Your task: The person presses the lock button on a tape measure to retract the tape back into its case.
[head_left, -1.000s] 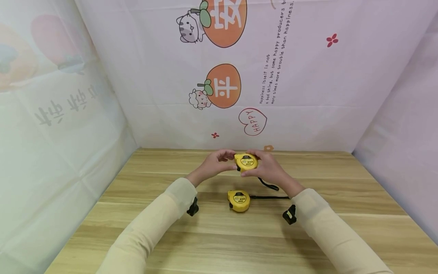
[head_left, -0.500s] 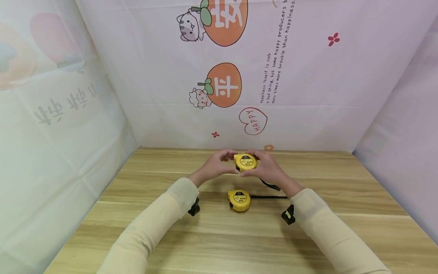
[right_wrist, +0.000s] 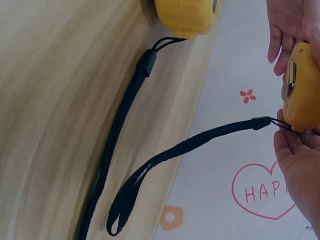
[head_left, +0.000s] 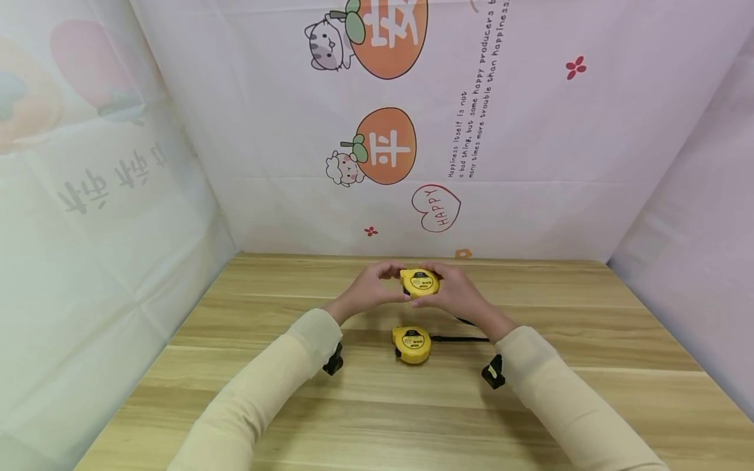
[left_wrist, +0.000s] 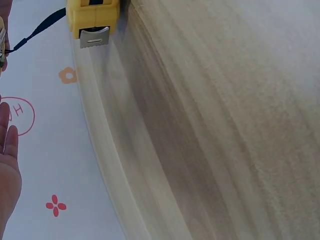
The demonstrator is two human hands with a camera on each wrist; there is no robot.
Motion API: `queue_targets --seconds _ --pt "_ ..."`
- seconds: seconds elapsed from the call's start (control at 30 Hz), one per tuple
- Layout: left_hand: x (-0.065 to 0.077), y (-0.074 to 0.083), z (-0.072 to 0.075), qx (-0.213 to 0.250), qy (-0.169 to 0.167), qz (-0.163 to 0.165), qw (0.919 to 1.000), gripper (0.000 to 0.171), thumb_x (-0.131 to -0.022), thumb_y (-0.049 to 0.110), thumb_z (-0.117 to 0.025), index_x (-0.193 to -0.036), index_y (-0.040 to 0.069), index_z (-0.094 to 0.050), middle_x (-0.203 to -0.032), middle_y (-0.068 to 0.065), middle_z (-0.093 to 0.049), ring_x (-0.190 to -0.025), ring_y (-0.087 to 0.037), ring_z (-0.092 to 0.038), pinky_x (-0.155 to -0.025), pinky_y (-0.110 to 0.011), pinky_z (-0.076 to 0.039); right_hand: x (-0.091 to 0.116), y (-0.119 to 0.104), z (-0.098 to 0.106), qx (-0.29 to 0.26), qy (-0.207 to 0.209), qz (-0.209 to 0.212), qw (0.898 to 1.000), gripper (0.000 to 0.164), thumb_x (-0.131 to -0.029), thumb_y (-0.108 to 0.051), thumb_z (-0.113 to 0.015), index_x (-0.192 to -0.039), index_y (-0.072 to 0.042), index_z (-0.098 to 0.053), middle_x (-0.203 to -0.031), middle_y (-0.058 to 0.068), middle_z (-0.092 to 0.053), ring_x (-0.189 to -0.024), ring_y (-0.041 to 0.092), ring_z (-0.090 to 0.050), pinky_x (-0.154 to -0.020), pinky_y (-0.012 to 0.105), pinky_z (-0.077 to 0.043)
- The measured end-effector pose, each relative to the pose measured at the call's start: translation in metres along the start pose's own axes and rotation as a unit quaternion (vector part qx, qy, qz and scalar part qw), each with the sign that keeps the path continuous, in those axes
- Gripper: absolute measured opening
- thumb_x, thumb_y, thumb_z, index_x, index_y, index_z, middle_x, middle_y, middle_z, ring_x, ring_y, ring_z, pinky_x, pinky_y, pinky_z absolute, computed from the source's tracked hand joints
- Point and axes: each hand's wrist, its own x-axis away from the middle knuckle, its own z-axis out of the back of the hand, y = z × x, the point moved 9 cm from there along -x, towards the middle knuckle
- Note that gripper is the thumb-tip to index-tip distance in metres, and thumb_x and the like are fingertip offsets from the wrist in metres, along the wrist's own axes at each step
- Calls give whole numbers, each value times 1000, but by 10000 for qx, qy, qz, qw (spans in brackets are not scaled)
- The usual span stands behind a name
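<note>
In the head view a yellow tape measure [head_left: 421,282] is raised over the far part of the table, label toward the camera. My right hand [head_left: 456,292] grips its right side, thumb below and fingers above. At the opposite end my left hand [head_left: 374,285] pinches the case between fingertips and thumb, palm apart from it; the lower fingers [right_wrist: 281,52] hang loose in the right wrist view. A black wrist strap [right_wrist: 200,142] dangles from the held tape measure. Nearer to me, a second yellow tape measure [head_left: 412,345] lies on the table, its metal hook [left_wrist: 94,38] visible in the left wrist view.
The wood-grain table [head_left: 377,418] ends at a white printed cloth [head_left: 294,216] behind, with more cloth at both sides. The second tape measure's black strap [head_left: 462,339] stretches right across the tabletop. A black wrist camera [head_left: 493,371] sits under the right sleeve.
The held tape measure has shifted slightly left and toward me, together with my right hand. More of its strap is now hidden behind the right wrist. The lying tape measure has stayed put.
</note>
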Motion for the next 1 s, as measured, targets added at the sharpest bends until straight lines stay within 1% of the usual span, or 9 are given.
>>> queue_targets --seconds 0.17,0.23,0.33,0.43,0.57,0.7,0.83,0.9,1.0 --pt "1 0 0 -124 28 -33 9999 53 -77 24 -85 -123 11 -62 -110 2 -62 -114 -34 -53 -100 -42 -39 0 -1 -3 129 -91 -61 9999 78 -68 -31 -90 -129 3 -55 -117 13 -62 -97 22 -60 -81 37 -52" --pt "2 0 0 -166 63 -32 9998 54 -76 24 -85 -123 12 -62 -110 3 -62 -113 -32 -53 -99 -39 -40 0 -1 -3 182 -99 -59 9998 79 -68 -30 -90 -130 3 -54 -118 13 -62 -98 22 -60 -82 38 -51" --pt "3 0 0 -186 106 -10 9998 54 -76 24 -85 -123 12 -62 -109 3 -62 -112 -26 -54 -99 -39 -40 0 -1 -4 176 -113 -76 9998 78 -69 -27 -90 -131 3 -54 -120 13 -61 -100 23 -60 -84 38 -51" --pt "3 -2 1 -168 138 16 9998 54 -76 24 -85 -123 12 -62 -109 3 -62 -111 -25 -54 -100 -40 -39 -1 1 -5 166 -147 -99 9997 78 -68 -26 -90 -132 2 -53 -122 13 -61 -102 23 -59 -86 39 -51" --pt "3 -4 1 -109 152 5 9998 55 -76 23 -85 -124 11 -61 -110 1 -62 -113 -33 -53 -101 -43 -39 -2 0 -6 224 -215 -95 9995 81 -68 -25 -91 -133 4 -52 -126 16 -59 -106 26 -58 -89 41 -50" --pt "4 -8 1 -38 155 63 9999 54 -75 23 -86 -122 11 -62 -109 1 -62 -113 -34 -53 -102 -45 -39 -2 0 -9 212 -356 -79 9991 77 -71 -17 -89 -134 6 -51 -127 18 -58 -109 29 -57 -90 44 -49" --pt "4 -14 1 31 98 73 9999 52 -75 21 -86 -121 10 -63 -109 -1 -62 -113 -35 -53 -102 -52 -37 -2 3 -14 138 -586 -52 9982 71 -74 -6 -85 -134 6 -50 -124 17 -59 -110 30 -56 -91 45 -48" --pt "4 -17 0 27 52 98 9999 53 -76 21 -85 -122 9 -62 -109 -2 -62 -114 -37 -53 -103 -54 -35 -2 6 -16 110 -658 -74 9977 70 -75 -4 -84 -135 6 -50 -124 17 -59 -111 30 -56 -92 45 -48" --pt "4 -22 -1 9 -1 155 9999 54 -77 22 -84 -124 8 -61 -111 -2 -62 -115 -38 -51 -104 -54 -35 -2 9 -17 72 -706 -158 9974 72 -76 -6 -83 -137 7 -48 -125 17 -58 -112 31 -55 -93 47 -47"
